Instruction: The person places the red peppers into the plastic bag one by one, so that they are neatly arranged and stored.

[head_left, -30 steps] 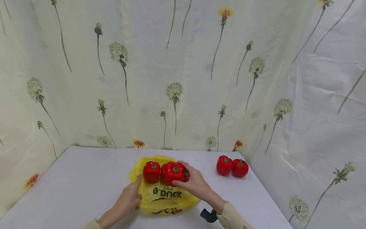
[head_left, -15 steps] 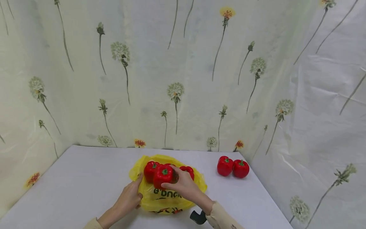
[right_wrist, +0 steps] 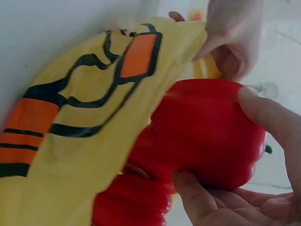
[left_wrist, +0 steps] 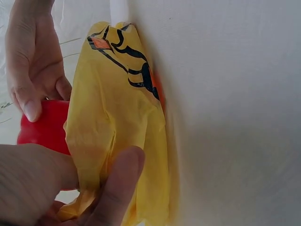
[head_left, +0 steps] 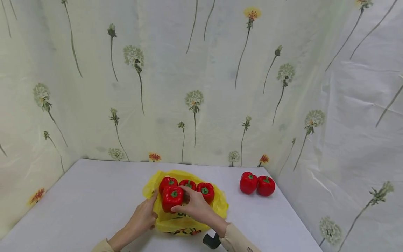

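My right hand (head_left: pixel 196 206) holds a red bell pepper (head_left: pixel 172 198) between thumb and fingers, over the front left part of a yellow plastic bag (head_left: pixel 220 206). In the right wrist view the thumb and fingers clasp that pepper (right_wrist: pixel 207 132) beside the bag's printed side (right_wrist: pixel 94 94). My left hand (head_left: pixel 142 217) grips the bag's left edge; in the left wrist view the yellow film (left_wrist: pixel 113 117) is pinched between thumb and fingers. Three more peppers sit in the bag: a left one (head_left: pixel 168 182), a middle one (head_left: pixel 188 184) partly hidden by my right hand, and a right one (head_left: pixel 205 191).
Two red bell peppers, one (head_left: pixel 248 182) touching the other (head_left: pixel 266 186), stand at the white table's back right. A dark strap piece (head_left: pixel 211 241) shows by my right wrist. A flower-printed curtain (head_left: pixel 163 87) borders the table (head_left: pixel 94 196) behind and at the sides.
My right hand has carried the held pepper leftward and toward me over the bag, uncovering the middle and right peppers. The left hand keeps its grip in nearly the same place.
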A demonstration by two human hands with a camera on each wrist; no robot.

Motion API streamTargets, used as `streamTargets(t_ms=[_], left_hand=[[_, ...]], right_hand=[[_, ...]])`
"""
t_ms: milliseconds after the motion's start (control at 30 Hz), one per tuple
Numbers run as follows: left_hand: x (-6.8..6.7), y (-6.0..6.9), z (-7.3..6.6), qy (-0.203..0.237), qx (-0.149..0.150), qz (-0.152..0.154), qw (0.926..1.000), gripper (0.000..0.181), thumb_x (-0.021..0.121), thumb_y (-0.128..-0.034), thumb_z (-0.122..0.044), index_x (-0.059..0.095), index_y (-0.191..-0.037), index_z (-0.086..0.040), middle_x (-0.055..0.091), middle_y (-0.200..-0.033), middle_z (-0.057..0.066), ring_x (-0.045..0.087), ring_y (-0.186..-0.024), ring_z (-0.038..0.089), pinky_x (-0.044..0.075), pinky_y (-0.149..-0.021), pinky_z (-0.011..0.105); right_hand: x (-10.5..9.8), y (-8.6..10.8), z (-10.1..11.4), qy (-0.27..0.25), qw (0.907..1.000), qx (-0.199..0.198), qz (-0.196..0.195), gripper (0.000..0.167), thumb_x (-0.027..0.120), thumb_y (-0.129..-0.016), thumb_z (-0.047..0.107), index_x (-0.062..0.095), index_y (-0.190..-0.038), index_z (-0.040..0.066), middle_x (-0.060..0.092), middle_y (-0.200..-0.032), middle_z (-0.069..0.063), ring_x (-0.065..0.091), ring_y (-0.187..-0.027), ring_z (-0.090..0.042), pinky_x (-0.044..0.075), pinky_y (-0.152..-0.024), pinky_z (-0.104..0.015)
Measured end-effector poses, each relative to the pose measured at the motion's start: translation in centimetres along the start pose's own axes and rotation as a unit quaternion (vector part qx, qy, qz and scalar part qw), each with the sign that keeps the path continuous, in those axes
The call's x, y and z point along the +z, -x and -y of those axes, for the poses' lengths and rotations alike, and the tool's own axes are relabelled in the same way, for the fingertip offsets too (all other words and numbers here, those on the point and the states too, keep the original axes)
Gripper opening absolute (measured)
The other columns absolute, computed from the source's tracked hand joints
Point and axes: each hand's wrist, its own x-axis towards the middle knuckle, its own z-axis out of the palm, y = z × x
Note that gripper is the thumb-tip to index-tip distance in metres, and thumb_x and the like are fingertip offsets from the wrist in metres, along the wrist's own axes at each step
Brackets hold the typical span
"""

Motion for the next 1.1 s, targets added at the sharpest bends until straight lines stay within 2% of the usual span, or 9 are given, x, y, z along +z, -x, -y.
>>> streamTargets(t_ms=[367, 600, 700, 900, 1100], left_hand=[[0.2, 0.0, 0.1, -0.012, -0.005, 0.003, 0.9999, 0.082, 0.056, -0.0739, 0.020, 0.025, -0.149, 0.007, 0.054, -0.111, 0.024, 0.049, -0.045, 0.010, 0.046, -0.039, 0.021], [0.1, 0.0, 0.0, -0.011, 0.000, 0.005, 0.9999, 0.082, 0.055, -0.0739, 0.021, 0.024, -0.149, 0.008, 0.050, -0.127, 0.027, 0.048, -0.045, 0.010, 0.044, -0.038, 0.021], [0.2, 0.0, 0.1, -0.013, 0.002, 0.006, 0.9999, 0.082, 0.054, -0.0733, 0.021, 0.024, -0.149, 0.007, 0.050, -0.127, 0.027, 0.048, -0.045, 0.010, 0.044, -0.038, 0.021], [0.3, 0.1, 0.2, -0.033, 0.017, -0.005, 0.9993, 0.083, 0.054, -0.0708, 0.022, 0.026, -0.148, 0.008, 0.055, -0.116, 0.024, 0.046, -0.049, 0.011, 0.042, -0.036, 0.020], [0.3, 0.1, 0.3, -0.026, 0.015, -0.005, 0.9995, 0.083, 0.053, -0.0707, 0.023, 0.026, -0.148, 0.008, 0.053, -0.124, 0.025, 0.047, -0.051, 0.011, 0.042, -0.037, 0.020]], right_hand=[[1.9, -0.4, -1.4, 0.023, 0.9990, 0.036, 0.016, 0.078, 0.081, -0.073, 0.045, 0.052, -0.136, 0.009, 0.066, -0.123, -0.005, 0.063, -0.106, -0.019, 0.056, -0.086, -0.038], [2.5, -0.6, -1.2, 0.016, 0.9979, 0.061, 0.018, 0.079, 0.079, -0.072, 0.049, 0.053, -0.134, 0.007, 0.067, -0.120, -0.004, 0.062, -0.103, -0.018, 0.056, -0.086, -0.042], [2.6, -0.6, -1.0, 0.026, 0.9977, 0.061, 0.017, 0.079, 0.079, -0.073, 0.049, 0.053, -0.134, 0.006, 0.068, -0.119, -0.005, 0.063, -0.102, -0.017, 0.056, -0.087, -0.041], [2.6, -0.6, -0.8, 0.038, 0.9975, 0.057, 0.016, 0.080, 0.079, -0.074, 0.049, 0.053, -0.135, 0.005, 0.068, -0.120, -0.006, 0.063, -0.101, -0.017, 0.056, -0.087, -0.040], [2.6, -0.9, -0.8, 0.044, 0.9971, 0.053, 0.031, 0.083, 0.076, -0.075, 0.053, 0.049, -0.138, 0.006, 0.066, -0.124, -0.005, 0.063, -0.103, -0.015, 0.055, -0.090, -0.041]])
